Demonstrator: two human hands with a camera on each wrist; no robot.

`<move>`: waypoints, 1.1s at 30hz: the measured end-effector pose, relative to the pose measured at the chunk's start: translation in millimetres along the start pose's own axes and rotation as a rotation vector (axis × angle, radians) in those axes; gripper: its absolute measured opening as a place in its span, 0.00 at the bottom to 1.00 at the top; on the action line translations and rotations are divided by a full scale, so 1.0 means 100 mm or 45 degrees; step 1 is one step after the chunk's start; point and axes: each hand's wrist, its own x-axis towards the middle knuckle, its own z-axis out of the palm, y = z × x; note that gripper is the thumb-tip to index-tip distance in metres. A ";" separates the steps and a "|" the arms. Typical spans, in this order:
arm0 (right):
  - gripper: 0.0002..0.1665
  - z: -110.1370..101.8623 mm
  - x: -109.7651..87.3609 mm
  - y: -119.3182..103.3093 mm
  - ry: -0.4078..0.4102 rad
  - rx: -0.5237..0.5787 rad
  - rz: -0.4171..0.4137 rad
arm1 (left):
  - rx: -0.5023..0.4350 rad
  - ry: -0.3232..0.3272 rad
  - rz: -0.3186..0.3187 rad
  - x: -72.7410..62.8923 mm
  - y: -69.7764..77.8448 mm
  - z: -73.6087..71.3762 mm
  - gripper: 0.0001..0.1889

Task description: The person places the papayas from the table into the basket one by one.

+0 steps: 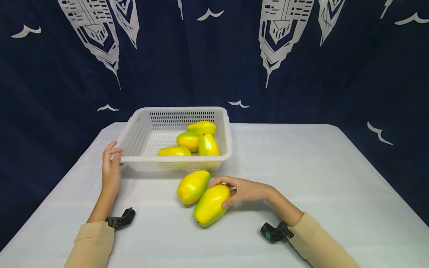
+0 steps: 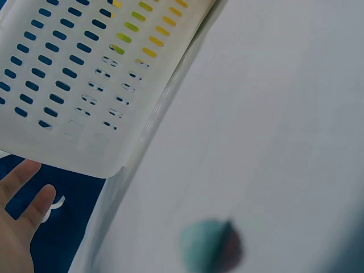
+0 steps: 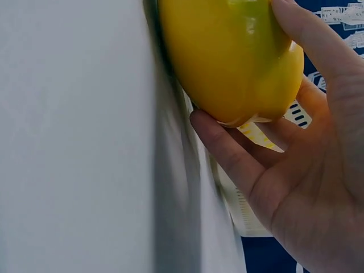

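Observation:
My right hand [image 1: 246, 190] grips a yellow-green mango [image 1: 211, 206] low over the white table, thumb on the near side and fingers round its far end. In the right wrist view the mango [image 3: 233, 62] lies between thumb and fingers. A second mango [image 1: 192, 188] rests just behind and left of it. At the front left corner of a white plastic basket [image 1: 134, 159] is my left hand [image 1: 111, 169], its fingertips at the rim. The left wrist view shows that hand's spread fingers [image 2: 37, 207] beside the perforated basket wall [image 2: 68, 62].
Several mangoes [image 1: 208, 145] lie in the right half of the basket. The white-covered table [image 1: 301, 163] extends to both sides. A dark blue curtain [image 1: 201, 67] with white prints hangs behind it.

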 end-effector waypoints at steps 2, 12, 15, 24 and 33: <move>0.32 -0.01 -0.01 -0.01 -0.003 -0.005 -0.006 | 0.004 0.006 -0.002 0.00 0.01 0.01 0.15; 0.32 -0.05 -0.08 -0.05 0.013 -0.011 -0.068 | -0.013 -0.012 0.011 -0.01 0.00 0.01 0.16; 0.32 -0.07 -0.09 -0.07 -0.001 0.001 -0.101 | 0.000 -0.002 0.009 -0.02 0.00 0.00 0.16; 0.32 -0.11 -0.12 -0.16 -0.007 0.066 -0.167 | -0.021 -0.006 0.009 -0.01 0.00 0.00 0.16; 0.33 -0.14 -0.16 -0.22 0.036 0.086 -0.177 | 0.002 -0.012 0.007 -0.01 0.00 -0.01 0.16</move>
